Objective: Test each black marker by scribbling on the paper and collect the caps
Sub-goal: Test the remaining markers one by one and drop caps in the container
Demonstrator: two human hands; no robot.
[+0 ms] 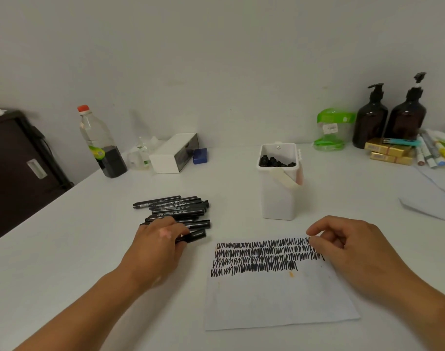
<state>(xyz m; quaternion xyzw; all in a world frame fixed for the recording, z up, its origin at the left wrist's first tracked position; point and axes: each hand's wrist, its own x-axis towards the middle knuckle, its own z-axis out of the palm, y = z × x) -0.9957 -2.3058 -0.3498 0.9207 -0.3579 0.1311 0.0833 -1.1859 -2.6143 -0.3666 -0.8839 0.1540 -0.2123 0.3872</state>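
On the table [84, 262]: paper [279, 300], four rows of black scribble across its far half. The marker pile [175, 209] is just left of the paper. The left hand [155, 247] grasps the nearest marker [194, 236]. The right hand [350, 247] is over the paper's far right corner, fingers loosely curled, holding nothing. The caps [275, 162] are in the white bin [277, 198] behind the paper.
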